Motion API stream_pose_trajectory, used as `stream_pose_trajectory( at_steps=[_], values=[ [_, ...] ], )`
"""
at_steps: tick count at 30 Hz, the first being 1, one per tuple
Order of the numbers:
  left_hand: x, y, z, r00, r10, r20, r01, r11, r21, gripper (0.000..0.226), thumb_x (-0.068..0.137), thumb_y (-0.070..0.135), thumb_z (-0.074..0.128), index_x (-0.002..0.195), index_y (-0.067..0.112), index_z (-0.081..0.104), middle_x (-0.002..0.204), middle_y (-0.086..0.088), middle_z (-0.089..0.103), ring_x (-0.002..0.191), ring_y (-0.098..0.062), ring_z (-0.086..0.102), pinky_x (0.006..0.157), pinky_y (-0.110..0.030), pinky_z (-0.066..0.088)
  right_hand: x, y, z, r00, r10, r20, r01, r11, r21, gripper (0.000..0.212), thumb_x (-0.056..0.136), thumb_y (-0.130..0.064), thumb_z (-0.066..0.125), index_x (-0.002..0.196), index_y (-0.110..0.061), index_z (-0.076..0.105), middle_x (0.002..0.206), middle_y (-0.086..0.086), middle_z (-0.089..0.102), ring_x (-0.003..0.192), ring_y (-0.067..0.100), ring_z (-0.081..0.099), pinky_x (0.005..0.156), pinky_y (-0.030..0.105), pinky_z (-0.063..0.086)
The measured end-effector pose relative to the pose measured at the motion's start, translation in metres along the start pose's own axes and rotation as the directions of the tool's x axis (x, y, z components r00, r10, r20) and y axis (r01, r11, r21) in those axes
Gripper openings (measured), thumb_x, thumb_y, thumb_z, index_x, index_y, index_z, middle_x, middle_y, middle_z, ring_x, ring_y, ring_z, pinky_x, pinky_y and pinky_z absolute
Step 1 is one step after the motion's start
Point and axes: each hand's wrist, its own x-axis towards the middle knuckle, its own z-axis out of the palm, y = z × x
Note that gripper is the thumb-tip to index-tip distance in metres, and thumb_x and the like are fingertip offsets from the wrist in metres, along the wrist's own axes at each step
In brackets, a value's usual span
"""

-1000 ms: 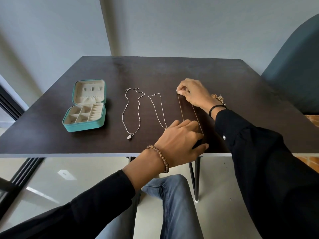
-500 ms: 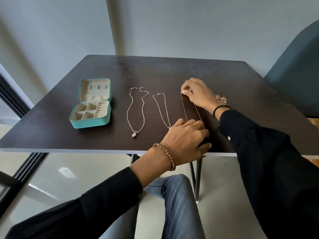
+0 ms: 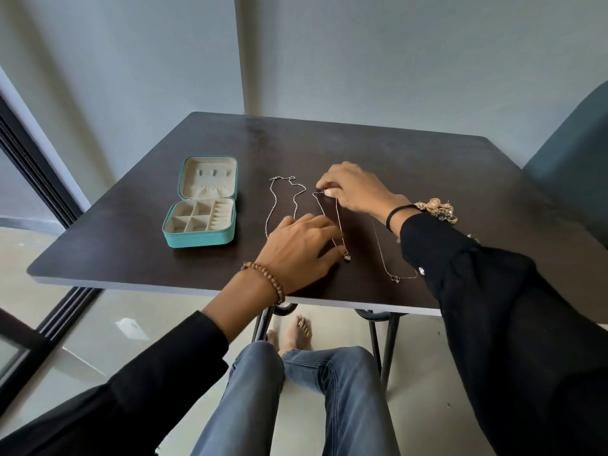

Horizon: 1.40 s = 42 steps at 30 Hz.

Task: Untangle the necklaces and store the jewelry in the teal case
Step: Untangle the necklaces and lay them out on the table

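The teal case point(image 3: 200, 240) lies open at the table's left, its cream compartments holding nothing I can see. Three necklaces lie side by side. A beaded silver necklace point(image 3: 271, 205) is nearest the case. At the top of the thin middle necklace point(image 3: 336, 216), my right hand point(image 3: 353, 190) pinches the clasp end. My left hand point(image 3: 302, 248) lies palm down over the lower ends of both, fingertips beside the middle pendant point(image 3: 346, 257). A fine gold necklace point(image 3: 381, 251) lies free at the right, partly under my right sleeve.
A heap of gold jewelry point(image 3: 436, 209) sits behind my right wrist. The dark table point(image 3: 378, 153) ends just below my left hand. A teal chair point(image 3: 572, 179) stands at the right, and a glass door frame point(image 3: 36, 166) at the left.
Both hands let go of the gold necklace and moved left to the middle silver one. The gold necklace now lies on the table. The view has tilted down and shifted.
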Motion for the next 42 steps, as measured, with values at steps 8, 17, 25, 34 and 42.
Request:
stream_pose_trajectory(
  at_steps=[8,17,25,34,42],
  values=[
    [-0.002,-0.014,0.003,0.999,-0.002,0.049,0.002,1.000,0.005,0.040,0.102,0.048,0.041,0.130,0.028,0.061,0.139,0.014,0.057,0.129,-0.010,0.050,0.101,-0.035,0.035,0.010,-0.009,-0.014,0.998,0.056,0.014,-0.055,0.996,-0.071,0.014,0.094,-0.031,0.070,0.103,-0.023,0.078,0.106,-0.005,0.070,0.110,0.021,0.062,0.077,0.034,0.040],
    [-0.009,-0.016,0.003,1.000,-0.020,0.023,0.020,1.000,0.004,0.035,0.101,0.042,0.045,0.120,0.023,0.068,0.130,0.011,0.064,0.123,-0.012,0.056,0.100,-0.036,0.036,0.001,-0.017,-0.029,0.988,0.118,0.096,-0.110,0.990,-0.084,0.007,0.089,-0.029,0.076,0.094,-0.025,0.080,0.091,-0.007,0.075,0.094,0.018,0.070,0.074,0.032,0.043],
    [-0.007,-0.015,0.004,0.999,-0.032,0.007,0.033,0.999,-0.020,0.035,0.100,0.041,0.048,0.120,0.021,0.068,0.129,0.010,0.064,0.124,-0.013,0.054,0.100,-0.034,0.036,-0.007,-0.025,-0.019,0.974,0.022,0.225,0.035,0.969,-0.243,0.011,0.104,-0.014,0.043,0.107,-0.006,0.051,0.113,0.012,0.054,0.112,0.032,0.047,0.076,0.039,0.039],
    [-0.003,-0.027,-0.016,0.922,-0.319,-0.220,0.244,0.919,-0.311,0.022,0.092,0.025,0.062,0.112,0.018,0.070,0.116,-0.001,0.069,0.110,-0.022,0.059,0.093,-0.032,0.044,-0.027,-0.047,-0.065,0.991,0.137,-0.009,-0.094,0.728,0.679,0.011,0.094,-0.004,0.060,0.103,-0.010,0.064,0.084,0.004,0.073,0.075,0.011,0.069,0.074,0.023,0.055],
    [0.011,-0.011,-0.068,0.841,-0.429,-0.328,0.164,0.782,-0.601,0.012,0.089,0.012,0.064,0.098,0.015,0.071,0.097,0.009,0.072,0.088,-0.004,0.066,0.075,-0.007,0.047,-0.052,-0.075,-0.113,0.993,0.114,0.014,-0.056,0.378,0.924,0.013,0.096,-0.001,0.060,0.103,0.000,0.071,0.087,0.014,0.072,0.082,0.021,0.071,0.076,0.027,0.057]
  ],
)
